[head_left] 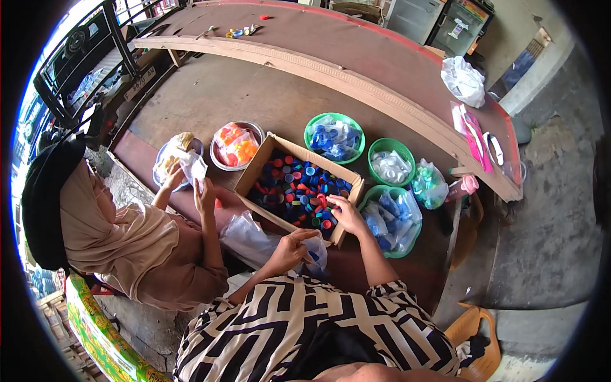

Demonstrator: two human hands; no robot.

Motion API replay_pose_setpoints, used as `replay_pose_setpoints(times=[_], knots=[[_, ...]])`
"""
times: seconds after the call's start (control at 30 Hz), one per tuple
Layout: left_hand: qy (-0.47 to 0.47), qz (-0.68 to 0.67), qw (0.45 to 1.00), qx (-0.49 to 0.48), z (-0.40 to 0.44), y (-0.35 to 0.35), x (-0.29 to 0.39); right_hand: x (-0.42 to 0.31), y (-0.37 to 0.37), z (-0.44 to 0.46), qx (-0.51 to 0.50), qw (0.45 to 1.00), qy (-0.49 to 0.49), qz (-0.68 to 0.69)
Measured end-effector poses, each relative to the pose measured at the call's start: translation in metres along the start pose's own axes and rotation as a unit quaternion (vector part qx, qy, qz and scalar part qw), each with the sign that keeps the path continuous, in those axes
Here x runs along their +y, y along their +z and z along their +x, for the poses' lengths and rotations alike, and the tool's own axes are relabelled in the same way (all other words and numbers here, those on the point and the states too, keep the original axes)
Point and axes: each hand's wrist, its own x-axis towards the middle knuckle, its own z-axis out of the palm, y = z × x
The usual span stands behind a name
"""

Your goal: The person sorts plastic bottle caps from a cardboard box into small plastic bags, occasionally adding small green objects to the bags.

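Black-and-cream patterned garment (299, 318) nearest. Left hand (287, 252) pinches clear plastic bag (323, 252) beside open brown cardboard box (257, 162), probably for short reach; right hand (349, 216) has fingers among multicoloured plastic caps (288, 177) inside, grip unclear.

I make out "AW" ending the plate (140, 84) at my left; its other characters are too blurred to read.

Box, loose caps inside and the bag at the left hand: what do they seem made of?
Box: probably cardboard; matte, tan, thin-walled.
Caps: most likely moulded plastic; solid bright colours, slight sheen, raised rims.
Bag: thin plastic film, by its crinkles and see-through, shiny surface; exact type unclear.
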Motion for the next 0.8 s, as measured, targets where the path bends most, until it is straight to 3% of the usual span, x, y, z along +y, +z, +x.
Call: replay_pose_setpoints(times=[0.13,0.2,0.23,0.27,0.33,0.37,0.47,0.53,0.57,0.7,0.73,0.8], knots=[[0.016,-0.019,1.000,0.013,-0.008,0.010,0.011,-0.021,-0.009,-0.052,-0.195,0.943,0.100,0.250],[0.032,-0.002,0.999,0.016,-0.012,0.016,0.017,-0.022,-0.002,-0.083,-0.281,0.926,0.073,0.242],[0.047,0.013,0.999,0.021,-0.014,0.021,0.018,-0.048,-0.014,-0.090,-0.315,0.942,0.012,0.119],[0.047,0.014,0.999,0.021,-0.017,0.026,0.019,-0.051,-0.009,-0.098,-0.314,0.942,0.012,0.119],[0.049,-0.033,0.998,0.017,-0.020,0.038,0.022,-0.056,0.006,-0.125,-0.173,0.981,0.006,0.082],[0.048,-0.032,0.998,0.017,-0.023,0.045,0.024,-0.034,0.024,-0.130,-0.147,0.980,-0.039,0.126],[0.097,0.055,0.994,0.000,-0.032,0.066,0.036,-0.042,0.030,-0.148,-0.111,0.980,0.019,0.162],[0.063,-0.078,0.995,0.007,-0.037,0.081,0.055,0.011,0.056,-0.157,-0.095,0.974,0.025,0.204],[0.093,0.016,0.995,0.006,-0.029,0.075,0.039,0.030,0.065,-0.162,-0.086,0.965,0.031,0.245],[0.060,-0.115,0.991,0.028,-0.038,0.089,0.058,-0.032,0.020,-0.186,0.009,0.940,0.038,0.338],[0.062,-0.116,0.991,0.030,-0.041,0.094,0.058,-0.025,0.016,-0.190,0.006,0.941,0.036,0.337],[0.077,-0.080,0.993,0.045,-0.046,0.104,0.058,-0.002,0.008,-0.195,-0.167,0.971,0.098,0.144]])
